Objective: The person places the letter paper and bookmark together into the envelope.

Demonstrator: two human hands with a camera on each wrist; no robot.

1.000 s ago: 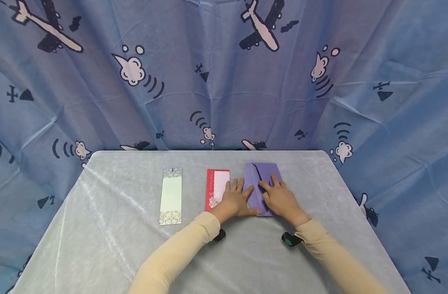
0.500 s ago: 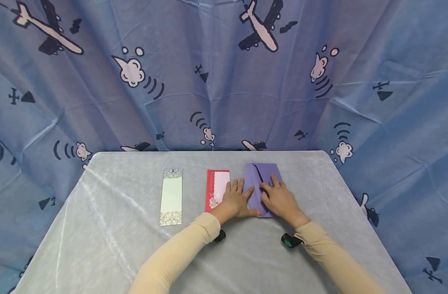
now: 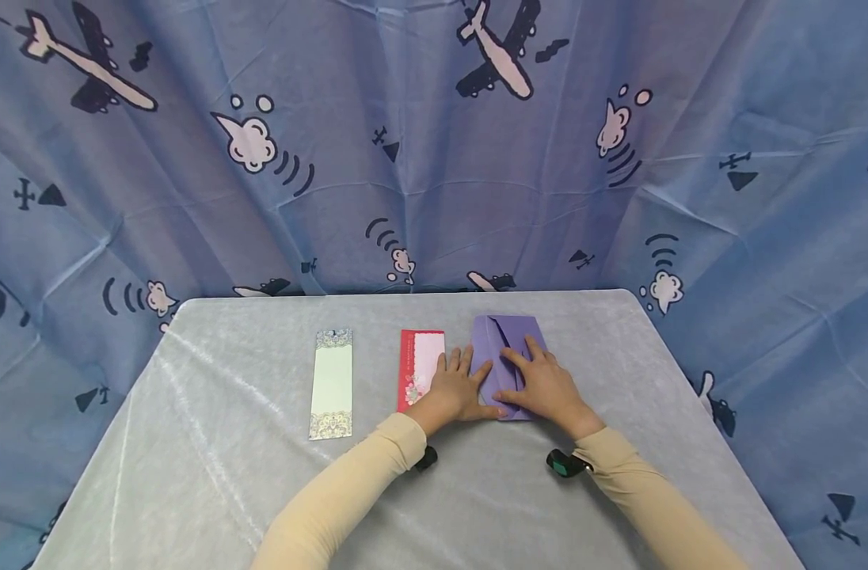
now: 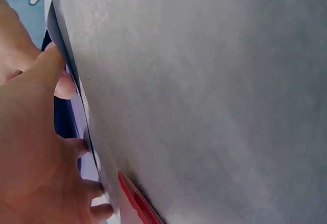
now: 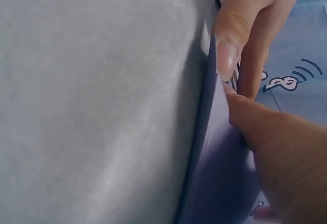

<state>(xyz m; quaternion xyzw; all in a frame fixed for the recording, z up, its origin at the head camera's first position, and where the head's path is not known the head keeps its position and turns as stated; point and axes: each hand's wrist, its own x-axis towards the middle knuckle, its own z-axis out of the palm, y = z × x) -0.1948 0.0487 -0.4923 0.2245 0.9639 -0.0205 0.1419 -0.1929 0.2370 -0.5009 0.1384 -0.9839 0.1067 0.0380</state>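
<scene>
A purple envelope (image 3: 486,340) lies on the table's right half, its long flap slightly raised along a dark slit. My left hand (image 3: 454,393) rests with spread fingers at its left side, thumb over the lower edge. The right hand (image 3: 548,389) lies on the envelope with fingers spread, its thumb reaching left across the flap close to the left thumb. In the right wrist view, both thumbs meet near the corner of the purple paper (image 5: 214,168). Partly behind my left hand is a red and pink card (image 3: 427,356).
A pale green card with patterned ends (image 3: 332,380) lies farther left. Light grey cloth covers the table (image 3: 213,443). A blue curtain with airplane prints (image 3: 434,158) hangs right behind the table's far edge.
My right thumb has stretched out to the left, toward the left thumb, and the right fingers are spread wider. The left hand and both cards stay in place.
</scene>
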